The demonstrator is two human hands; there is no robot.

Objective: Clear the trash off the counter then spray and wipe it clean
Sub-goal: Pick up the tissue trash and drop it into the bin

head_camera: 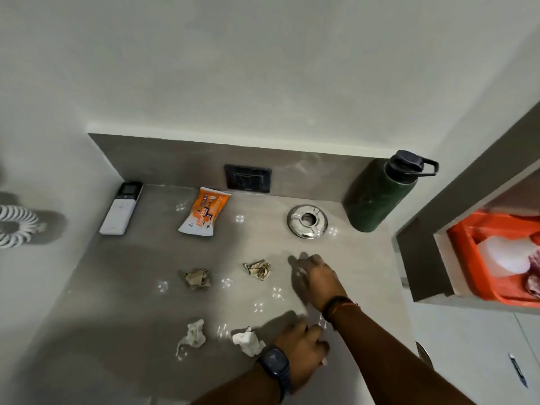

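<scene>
Crumpled trash lies on the grey counter (pixel 131 287): two brown paper balls (pixel 197 279) (pixel 258 269) in the middle and two white tissue wads (pixel 193 336) (pixel 248 342) nearer me. My right hand (pixel 317 277), a thread band on its wrist, reaches down to the counter just right of the second brown ball, fingers apart, with nothing clearly in it. My left hand (pixel 304 346), wearing a dark watch, is curled just right of the nearer white wad. A small white scrap (pixel 323 361) peeks out from under its fingers.
At the back stand a white remote (pixel 121 209), an orange and white packet (pixel 204 214), a steel ring disc (pixel 306 221) and a dark green bottle (pixel 380 194). A wall socket (pixel 247 178) is behind them. An orange crate (pixel 461 258) fills a niche at right.
</scene>
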